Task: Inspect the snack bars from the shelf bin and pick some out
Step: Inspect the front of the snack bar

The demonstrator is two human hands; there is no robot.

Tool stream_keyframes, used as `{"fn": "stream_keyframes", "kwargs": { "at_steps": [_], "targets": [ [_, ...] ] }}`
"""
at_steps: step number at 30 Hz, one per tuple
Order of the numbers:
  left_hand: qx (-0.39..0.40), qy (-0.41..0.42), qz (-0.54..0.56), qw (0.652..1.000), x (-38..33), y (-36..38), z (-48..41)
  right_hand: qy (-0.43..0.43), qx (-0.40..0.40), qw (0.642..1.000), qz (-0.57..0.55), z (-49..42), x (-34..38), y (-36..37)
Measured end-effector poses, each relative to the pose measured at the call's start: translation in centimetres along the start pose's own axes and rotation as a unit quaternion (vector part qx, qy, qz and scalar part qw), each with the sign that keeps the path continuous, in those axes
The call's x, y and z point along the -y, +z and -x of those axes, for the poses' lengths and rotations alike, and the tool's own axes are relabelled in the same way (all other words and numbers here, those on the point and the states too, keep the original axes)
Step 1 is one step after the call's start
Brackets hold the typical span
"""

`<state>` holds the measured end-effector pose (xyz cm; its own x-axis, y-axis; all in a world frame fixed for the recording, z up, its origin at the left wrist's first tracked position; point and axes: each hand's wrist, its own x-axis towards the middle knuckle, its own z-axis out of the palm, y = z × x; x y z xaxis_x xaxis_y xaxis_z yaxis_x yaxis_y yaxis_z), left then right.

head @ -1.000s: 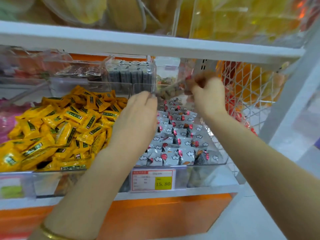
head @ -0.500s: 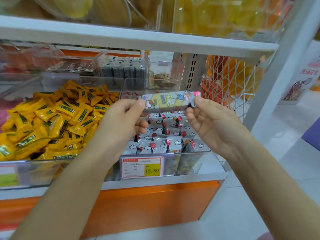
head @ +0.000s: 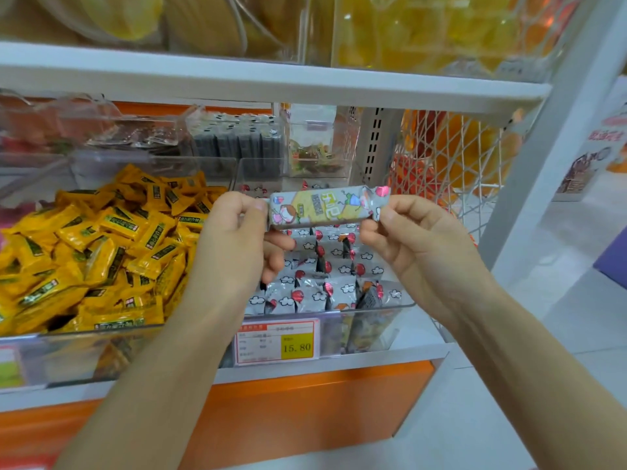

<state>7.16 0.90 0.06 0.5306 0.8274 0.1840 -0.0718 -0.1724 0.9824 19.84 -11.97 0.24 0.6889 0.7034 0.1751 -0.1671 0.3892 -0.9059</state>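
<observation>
A grey snack bar with a yellow cartoon print is held level above the clear shelf bin. My left hand pinches its left end and my right hand pinches its right end, by the pink crimp. Below it the bin holds several more grey snack bars with cloud and red prints, standing on end in rows.
A heap of yellow wrapped snacks fills the bin to the left. A price tag reading 15.80 hangs on the bin front. The white shelf board runs overhead. A white net basket of orange packs stands at the right.
A second ago both hands reached deep into the bin. They have since drawn back with one bar and now hold it out flat between them, a bit closer than half a second ago.
</observation>
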Motion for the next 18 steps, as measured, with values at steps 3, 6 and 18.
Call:
{"fn": "stream_keyframes", "kwargs": {
  "at_steps": [3, 6, 18],
  "targets": [
    [0.018, 0.004, 0.008, 1.000, -0.10, -0.07, 0.26, -0.103, -0.029, 0.976, 0.188, 0.39, 0.03, 0.10],
    [0.037, 0.003, 0.050, 0.998, -0.26, -0.44, 0.29, -0.135, -0.047, 0.963, 0.228, 0.58, -0.09, 0.07],
    [0.123, 0.031, -0.018, 0.992, -0.02, -0.38, 0.30, -0.072, -0.015, 0.991, 0.109, 0.00, -0.25, -0.18]
  ]
}}
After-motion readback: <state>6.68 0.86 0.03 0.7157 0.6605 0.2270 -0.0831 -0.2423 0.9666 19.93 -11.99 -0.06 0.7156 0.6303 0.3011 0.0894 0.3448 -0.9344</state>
